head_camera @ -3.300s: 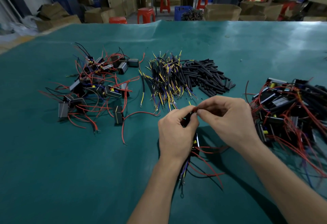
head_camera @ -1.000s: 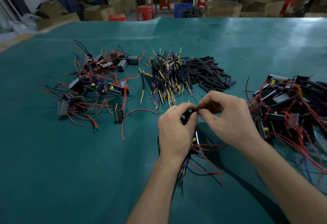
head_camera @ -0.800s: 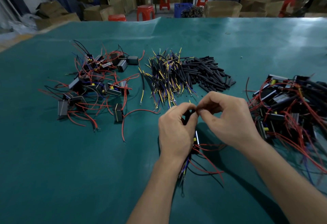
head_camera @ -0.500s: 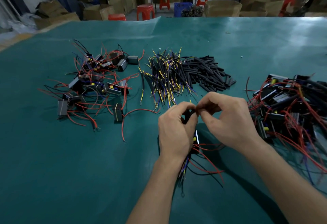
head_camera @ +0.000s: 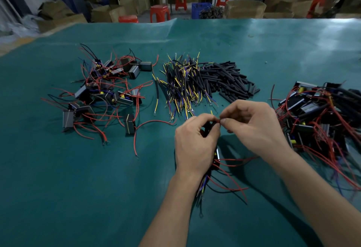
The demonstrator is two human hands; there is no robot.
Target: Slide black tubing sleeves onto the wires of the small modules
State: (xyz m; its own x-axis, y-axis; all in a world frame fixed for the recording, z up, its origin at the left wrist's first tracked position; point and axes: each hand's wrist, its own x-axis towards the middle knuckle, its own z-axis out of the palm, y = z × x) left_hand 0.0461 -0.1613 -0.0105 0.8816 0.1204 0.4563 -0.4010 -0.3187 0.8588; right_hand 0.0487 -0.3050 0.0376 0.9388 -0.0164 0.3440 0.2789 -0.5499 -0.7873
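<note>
Almost nothing has moved. The left hand (head_camera: pixel 195 145) still grips a module (head_camera: pixel 215 156) and black sleeve (head_camera: pixel 209 126) above the green table (head_camera: pixel 78 188). The right hand (head_camera: pixel 252 127) pinches its red wire (head_camera: pixel 219 121) at the sleeve's tip.

Bare green mat (head_camera: pixel 78 198) near-left; module piles (head_camera: pixel 105 94) left, tangled pile (head_camera: pixel 320 121) right, sleeves (head_camera: pixel 228 78) ahead.

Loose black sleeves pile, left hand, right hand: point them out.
loose black sleeves pile (head_camera: pixel 226 79), head view, middle of the heap.
left hand (head_camera: pixel 193 143), head view, back of hand.
right hand (head_camera: pixel 252 127), head view, back of hand.
</note>
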